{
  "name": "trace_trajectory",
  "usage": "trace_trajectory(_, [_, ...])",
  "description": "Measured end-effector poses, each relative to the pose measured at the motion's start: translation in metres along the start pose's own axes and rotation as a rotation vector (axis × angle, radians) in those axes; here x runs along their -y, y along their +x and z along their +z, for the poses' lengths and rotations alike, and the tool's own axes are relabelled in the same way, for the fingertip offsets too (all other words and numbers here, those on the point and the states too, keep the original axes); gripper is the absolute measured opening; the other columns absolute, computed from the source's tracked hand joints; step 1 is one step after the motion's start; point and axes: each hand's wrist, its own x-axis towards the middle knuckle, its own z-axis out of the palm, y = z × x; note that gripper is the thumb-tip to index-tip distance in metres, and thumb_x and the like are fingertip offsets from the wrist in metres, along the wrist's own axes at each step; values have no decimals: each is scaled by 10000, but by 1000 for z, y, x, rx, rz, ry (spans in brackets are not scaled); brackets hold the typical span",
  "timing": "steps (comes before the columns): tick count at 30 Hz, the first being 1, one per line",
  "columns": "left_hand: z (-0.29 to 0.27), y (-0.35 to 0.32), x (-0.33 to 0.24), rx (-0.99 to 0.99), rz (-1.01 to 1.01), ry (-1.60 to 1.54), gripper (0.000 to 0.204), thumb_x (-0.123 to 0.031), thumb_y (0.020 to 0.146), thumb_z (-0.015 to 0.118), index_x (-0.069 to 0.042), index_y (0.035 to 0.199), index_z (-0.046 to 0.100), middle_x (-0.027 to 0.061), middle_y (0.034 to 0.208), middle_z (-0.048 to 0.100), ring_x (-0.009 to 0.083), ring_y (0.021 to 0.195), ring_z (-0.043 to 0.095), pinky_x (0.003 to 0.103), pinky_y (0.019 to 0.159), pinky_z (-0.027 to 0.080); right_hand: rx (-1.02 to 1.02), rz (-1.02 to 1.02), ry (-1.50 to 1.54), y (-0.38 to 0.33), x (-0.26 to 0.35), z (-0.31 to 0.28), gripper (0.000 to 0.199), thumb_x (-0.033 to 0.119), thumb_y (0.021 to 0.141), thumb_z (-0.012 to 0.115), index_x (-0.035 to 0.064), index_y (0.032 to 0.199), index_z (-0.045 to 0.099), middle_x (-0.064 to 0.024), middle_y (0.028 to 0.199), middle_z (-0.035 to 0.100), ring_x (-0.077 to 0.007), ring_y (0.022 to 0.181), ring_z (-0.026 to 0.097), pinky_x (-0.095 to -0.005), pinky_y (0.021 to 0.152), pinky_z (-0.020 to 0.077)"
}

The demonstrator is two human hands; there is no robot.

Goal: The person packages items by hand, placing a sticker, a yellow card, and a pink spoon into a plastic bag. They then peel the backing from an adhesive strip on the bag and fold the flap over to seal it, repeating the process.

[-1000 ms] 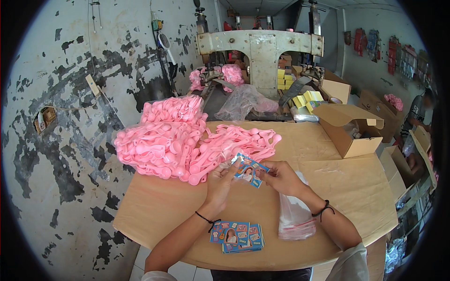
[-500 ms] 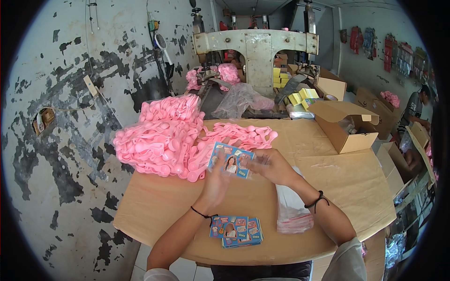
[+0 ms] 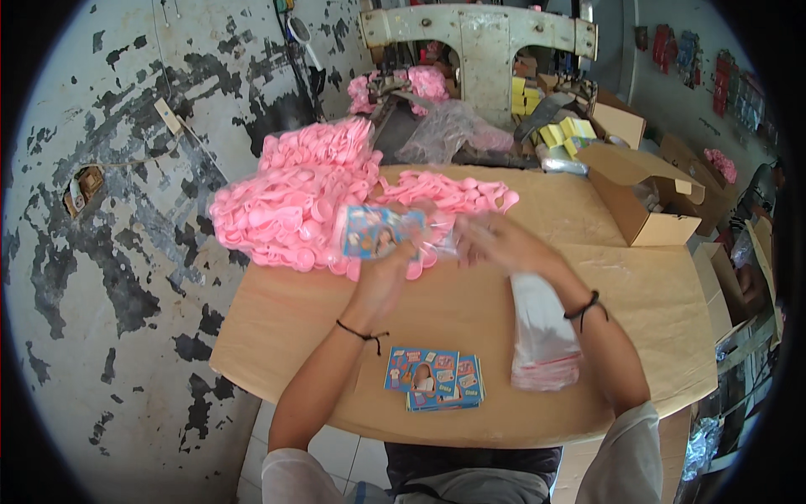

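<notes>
In my left hand (image 3: 388, 269) is a blue printed card (image 3: 363, 228), gripped between thumb and fingers. Clear plastic (image 3: 441, 238), apparently a small bag around the card, sticks out to its right. My right hand (image 3: 504, 239) is beside that plastic with curled fingers; motion smears them, so whether they touch it cannot be told. Just behind both hands lies a loose heap of pink plastic spoons (image 3: 453, 191). A stack of similar blue cards (image 3: 437, 380) rests at the table's near edge. Flat clear bags with a red-striped end (image 3: 544, 336) lie under my right forearm.
Bulging clear bags of pink spoons (image 3: 285, 202) occupy the table's left side. An opened cardboard box (image 3: 655, 227) stands at the far right of the brown-covered table (image 3: 630, 319). Behind it rises a large metal press (image 3: 485, 50), with yellow boxes (image 3: 567, 134) nearby.
My left hand has moved left with the card, and my right hand has come away from the card to the right. The whole view has tilted downward.
</notes>
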Motion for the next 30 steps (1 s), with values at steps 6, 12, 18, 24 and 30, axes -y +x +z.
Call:
trace_trajectory(6, [6, 15, -3, -31, 41, 67, 502, -15, 877, 644, -25, 1319, 405, 138, 1369, 503, 234, 1257, 506, 381, 1073, 402, -57, -217, -1058, 21, -71, -24, 184, 163, 798, 656, 43, 936, 683, -154, 941, 620, -330, 950, 609, -434, 808, 509])
trace_trajectory(12, [3, 9, 3, 46, -15, 152, 502, -62, 896, 638, -17, 1349, 425, 124, 1382, 500, 219, 1243, 518, 376, 1077, 397, -181, -216, -1160, 17, -78, -17, 222, 172, 775, 683, 33, 947, 687, -135, 1028, 604, -315, 1018, 584, -433, 870, 488])
trace_trajectory(18, [3, 6, 1, 61, -30, 186, 463, -85, 920, 614, -23, 1350, 453, 124, 1387, 495, 223, 1262, 508, 383, 1059, 410, -442, -416, -762, -10, -38, -27, 246, 113, 876, 620, 56, 1113, 586, -99, 975, 626, -256, 923, 606, -380, 828, 495])
trace_trajectory(24, [9, 8, -1, 77, 21, 119, 556, -65, 936, 586, -69, 1421, 312, 159, 1424, 441, 298, 1278, 490, 430, 1063, 413, -403, -163, -19, -24, -30, -53, 180, 188, 963, 584, 60, 1085, 546, -29, 958, 628, -106, 790, 610, -256, 665, 486])
trace_trajectory(30, [6, 10, -2, 49, 29, 76, 521, -82, 953, 565, -75, 1403, 304, 190, 1437, 420, 316, 1270, 488, 438, 1043, 441, -85, -28, -176, -42, 7, -51, 192, 203, 943, 630, 56, 1021, 534, -3, 806, 590, -53, 583, 520, -229, 473, 420])
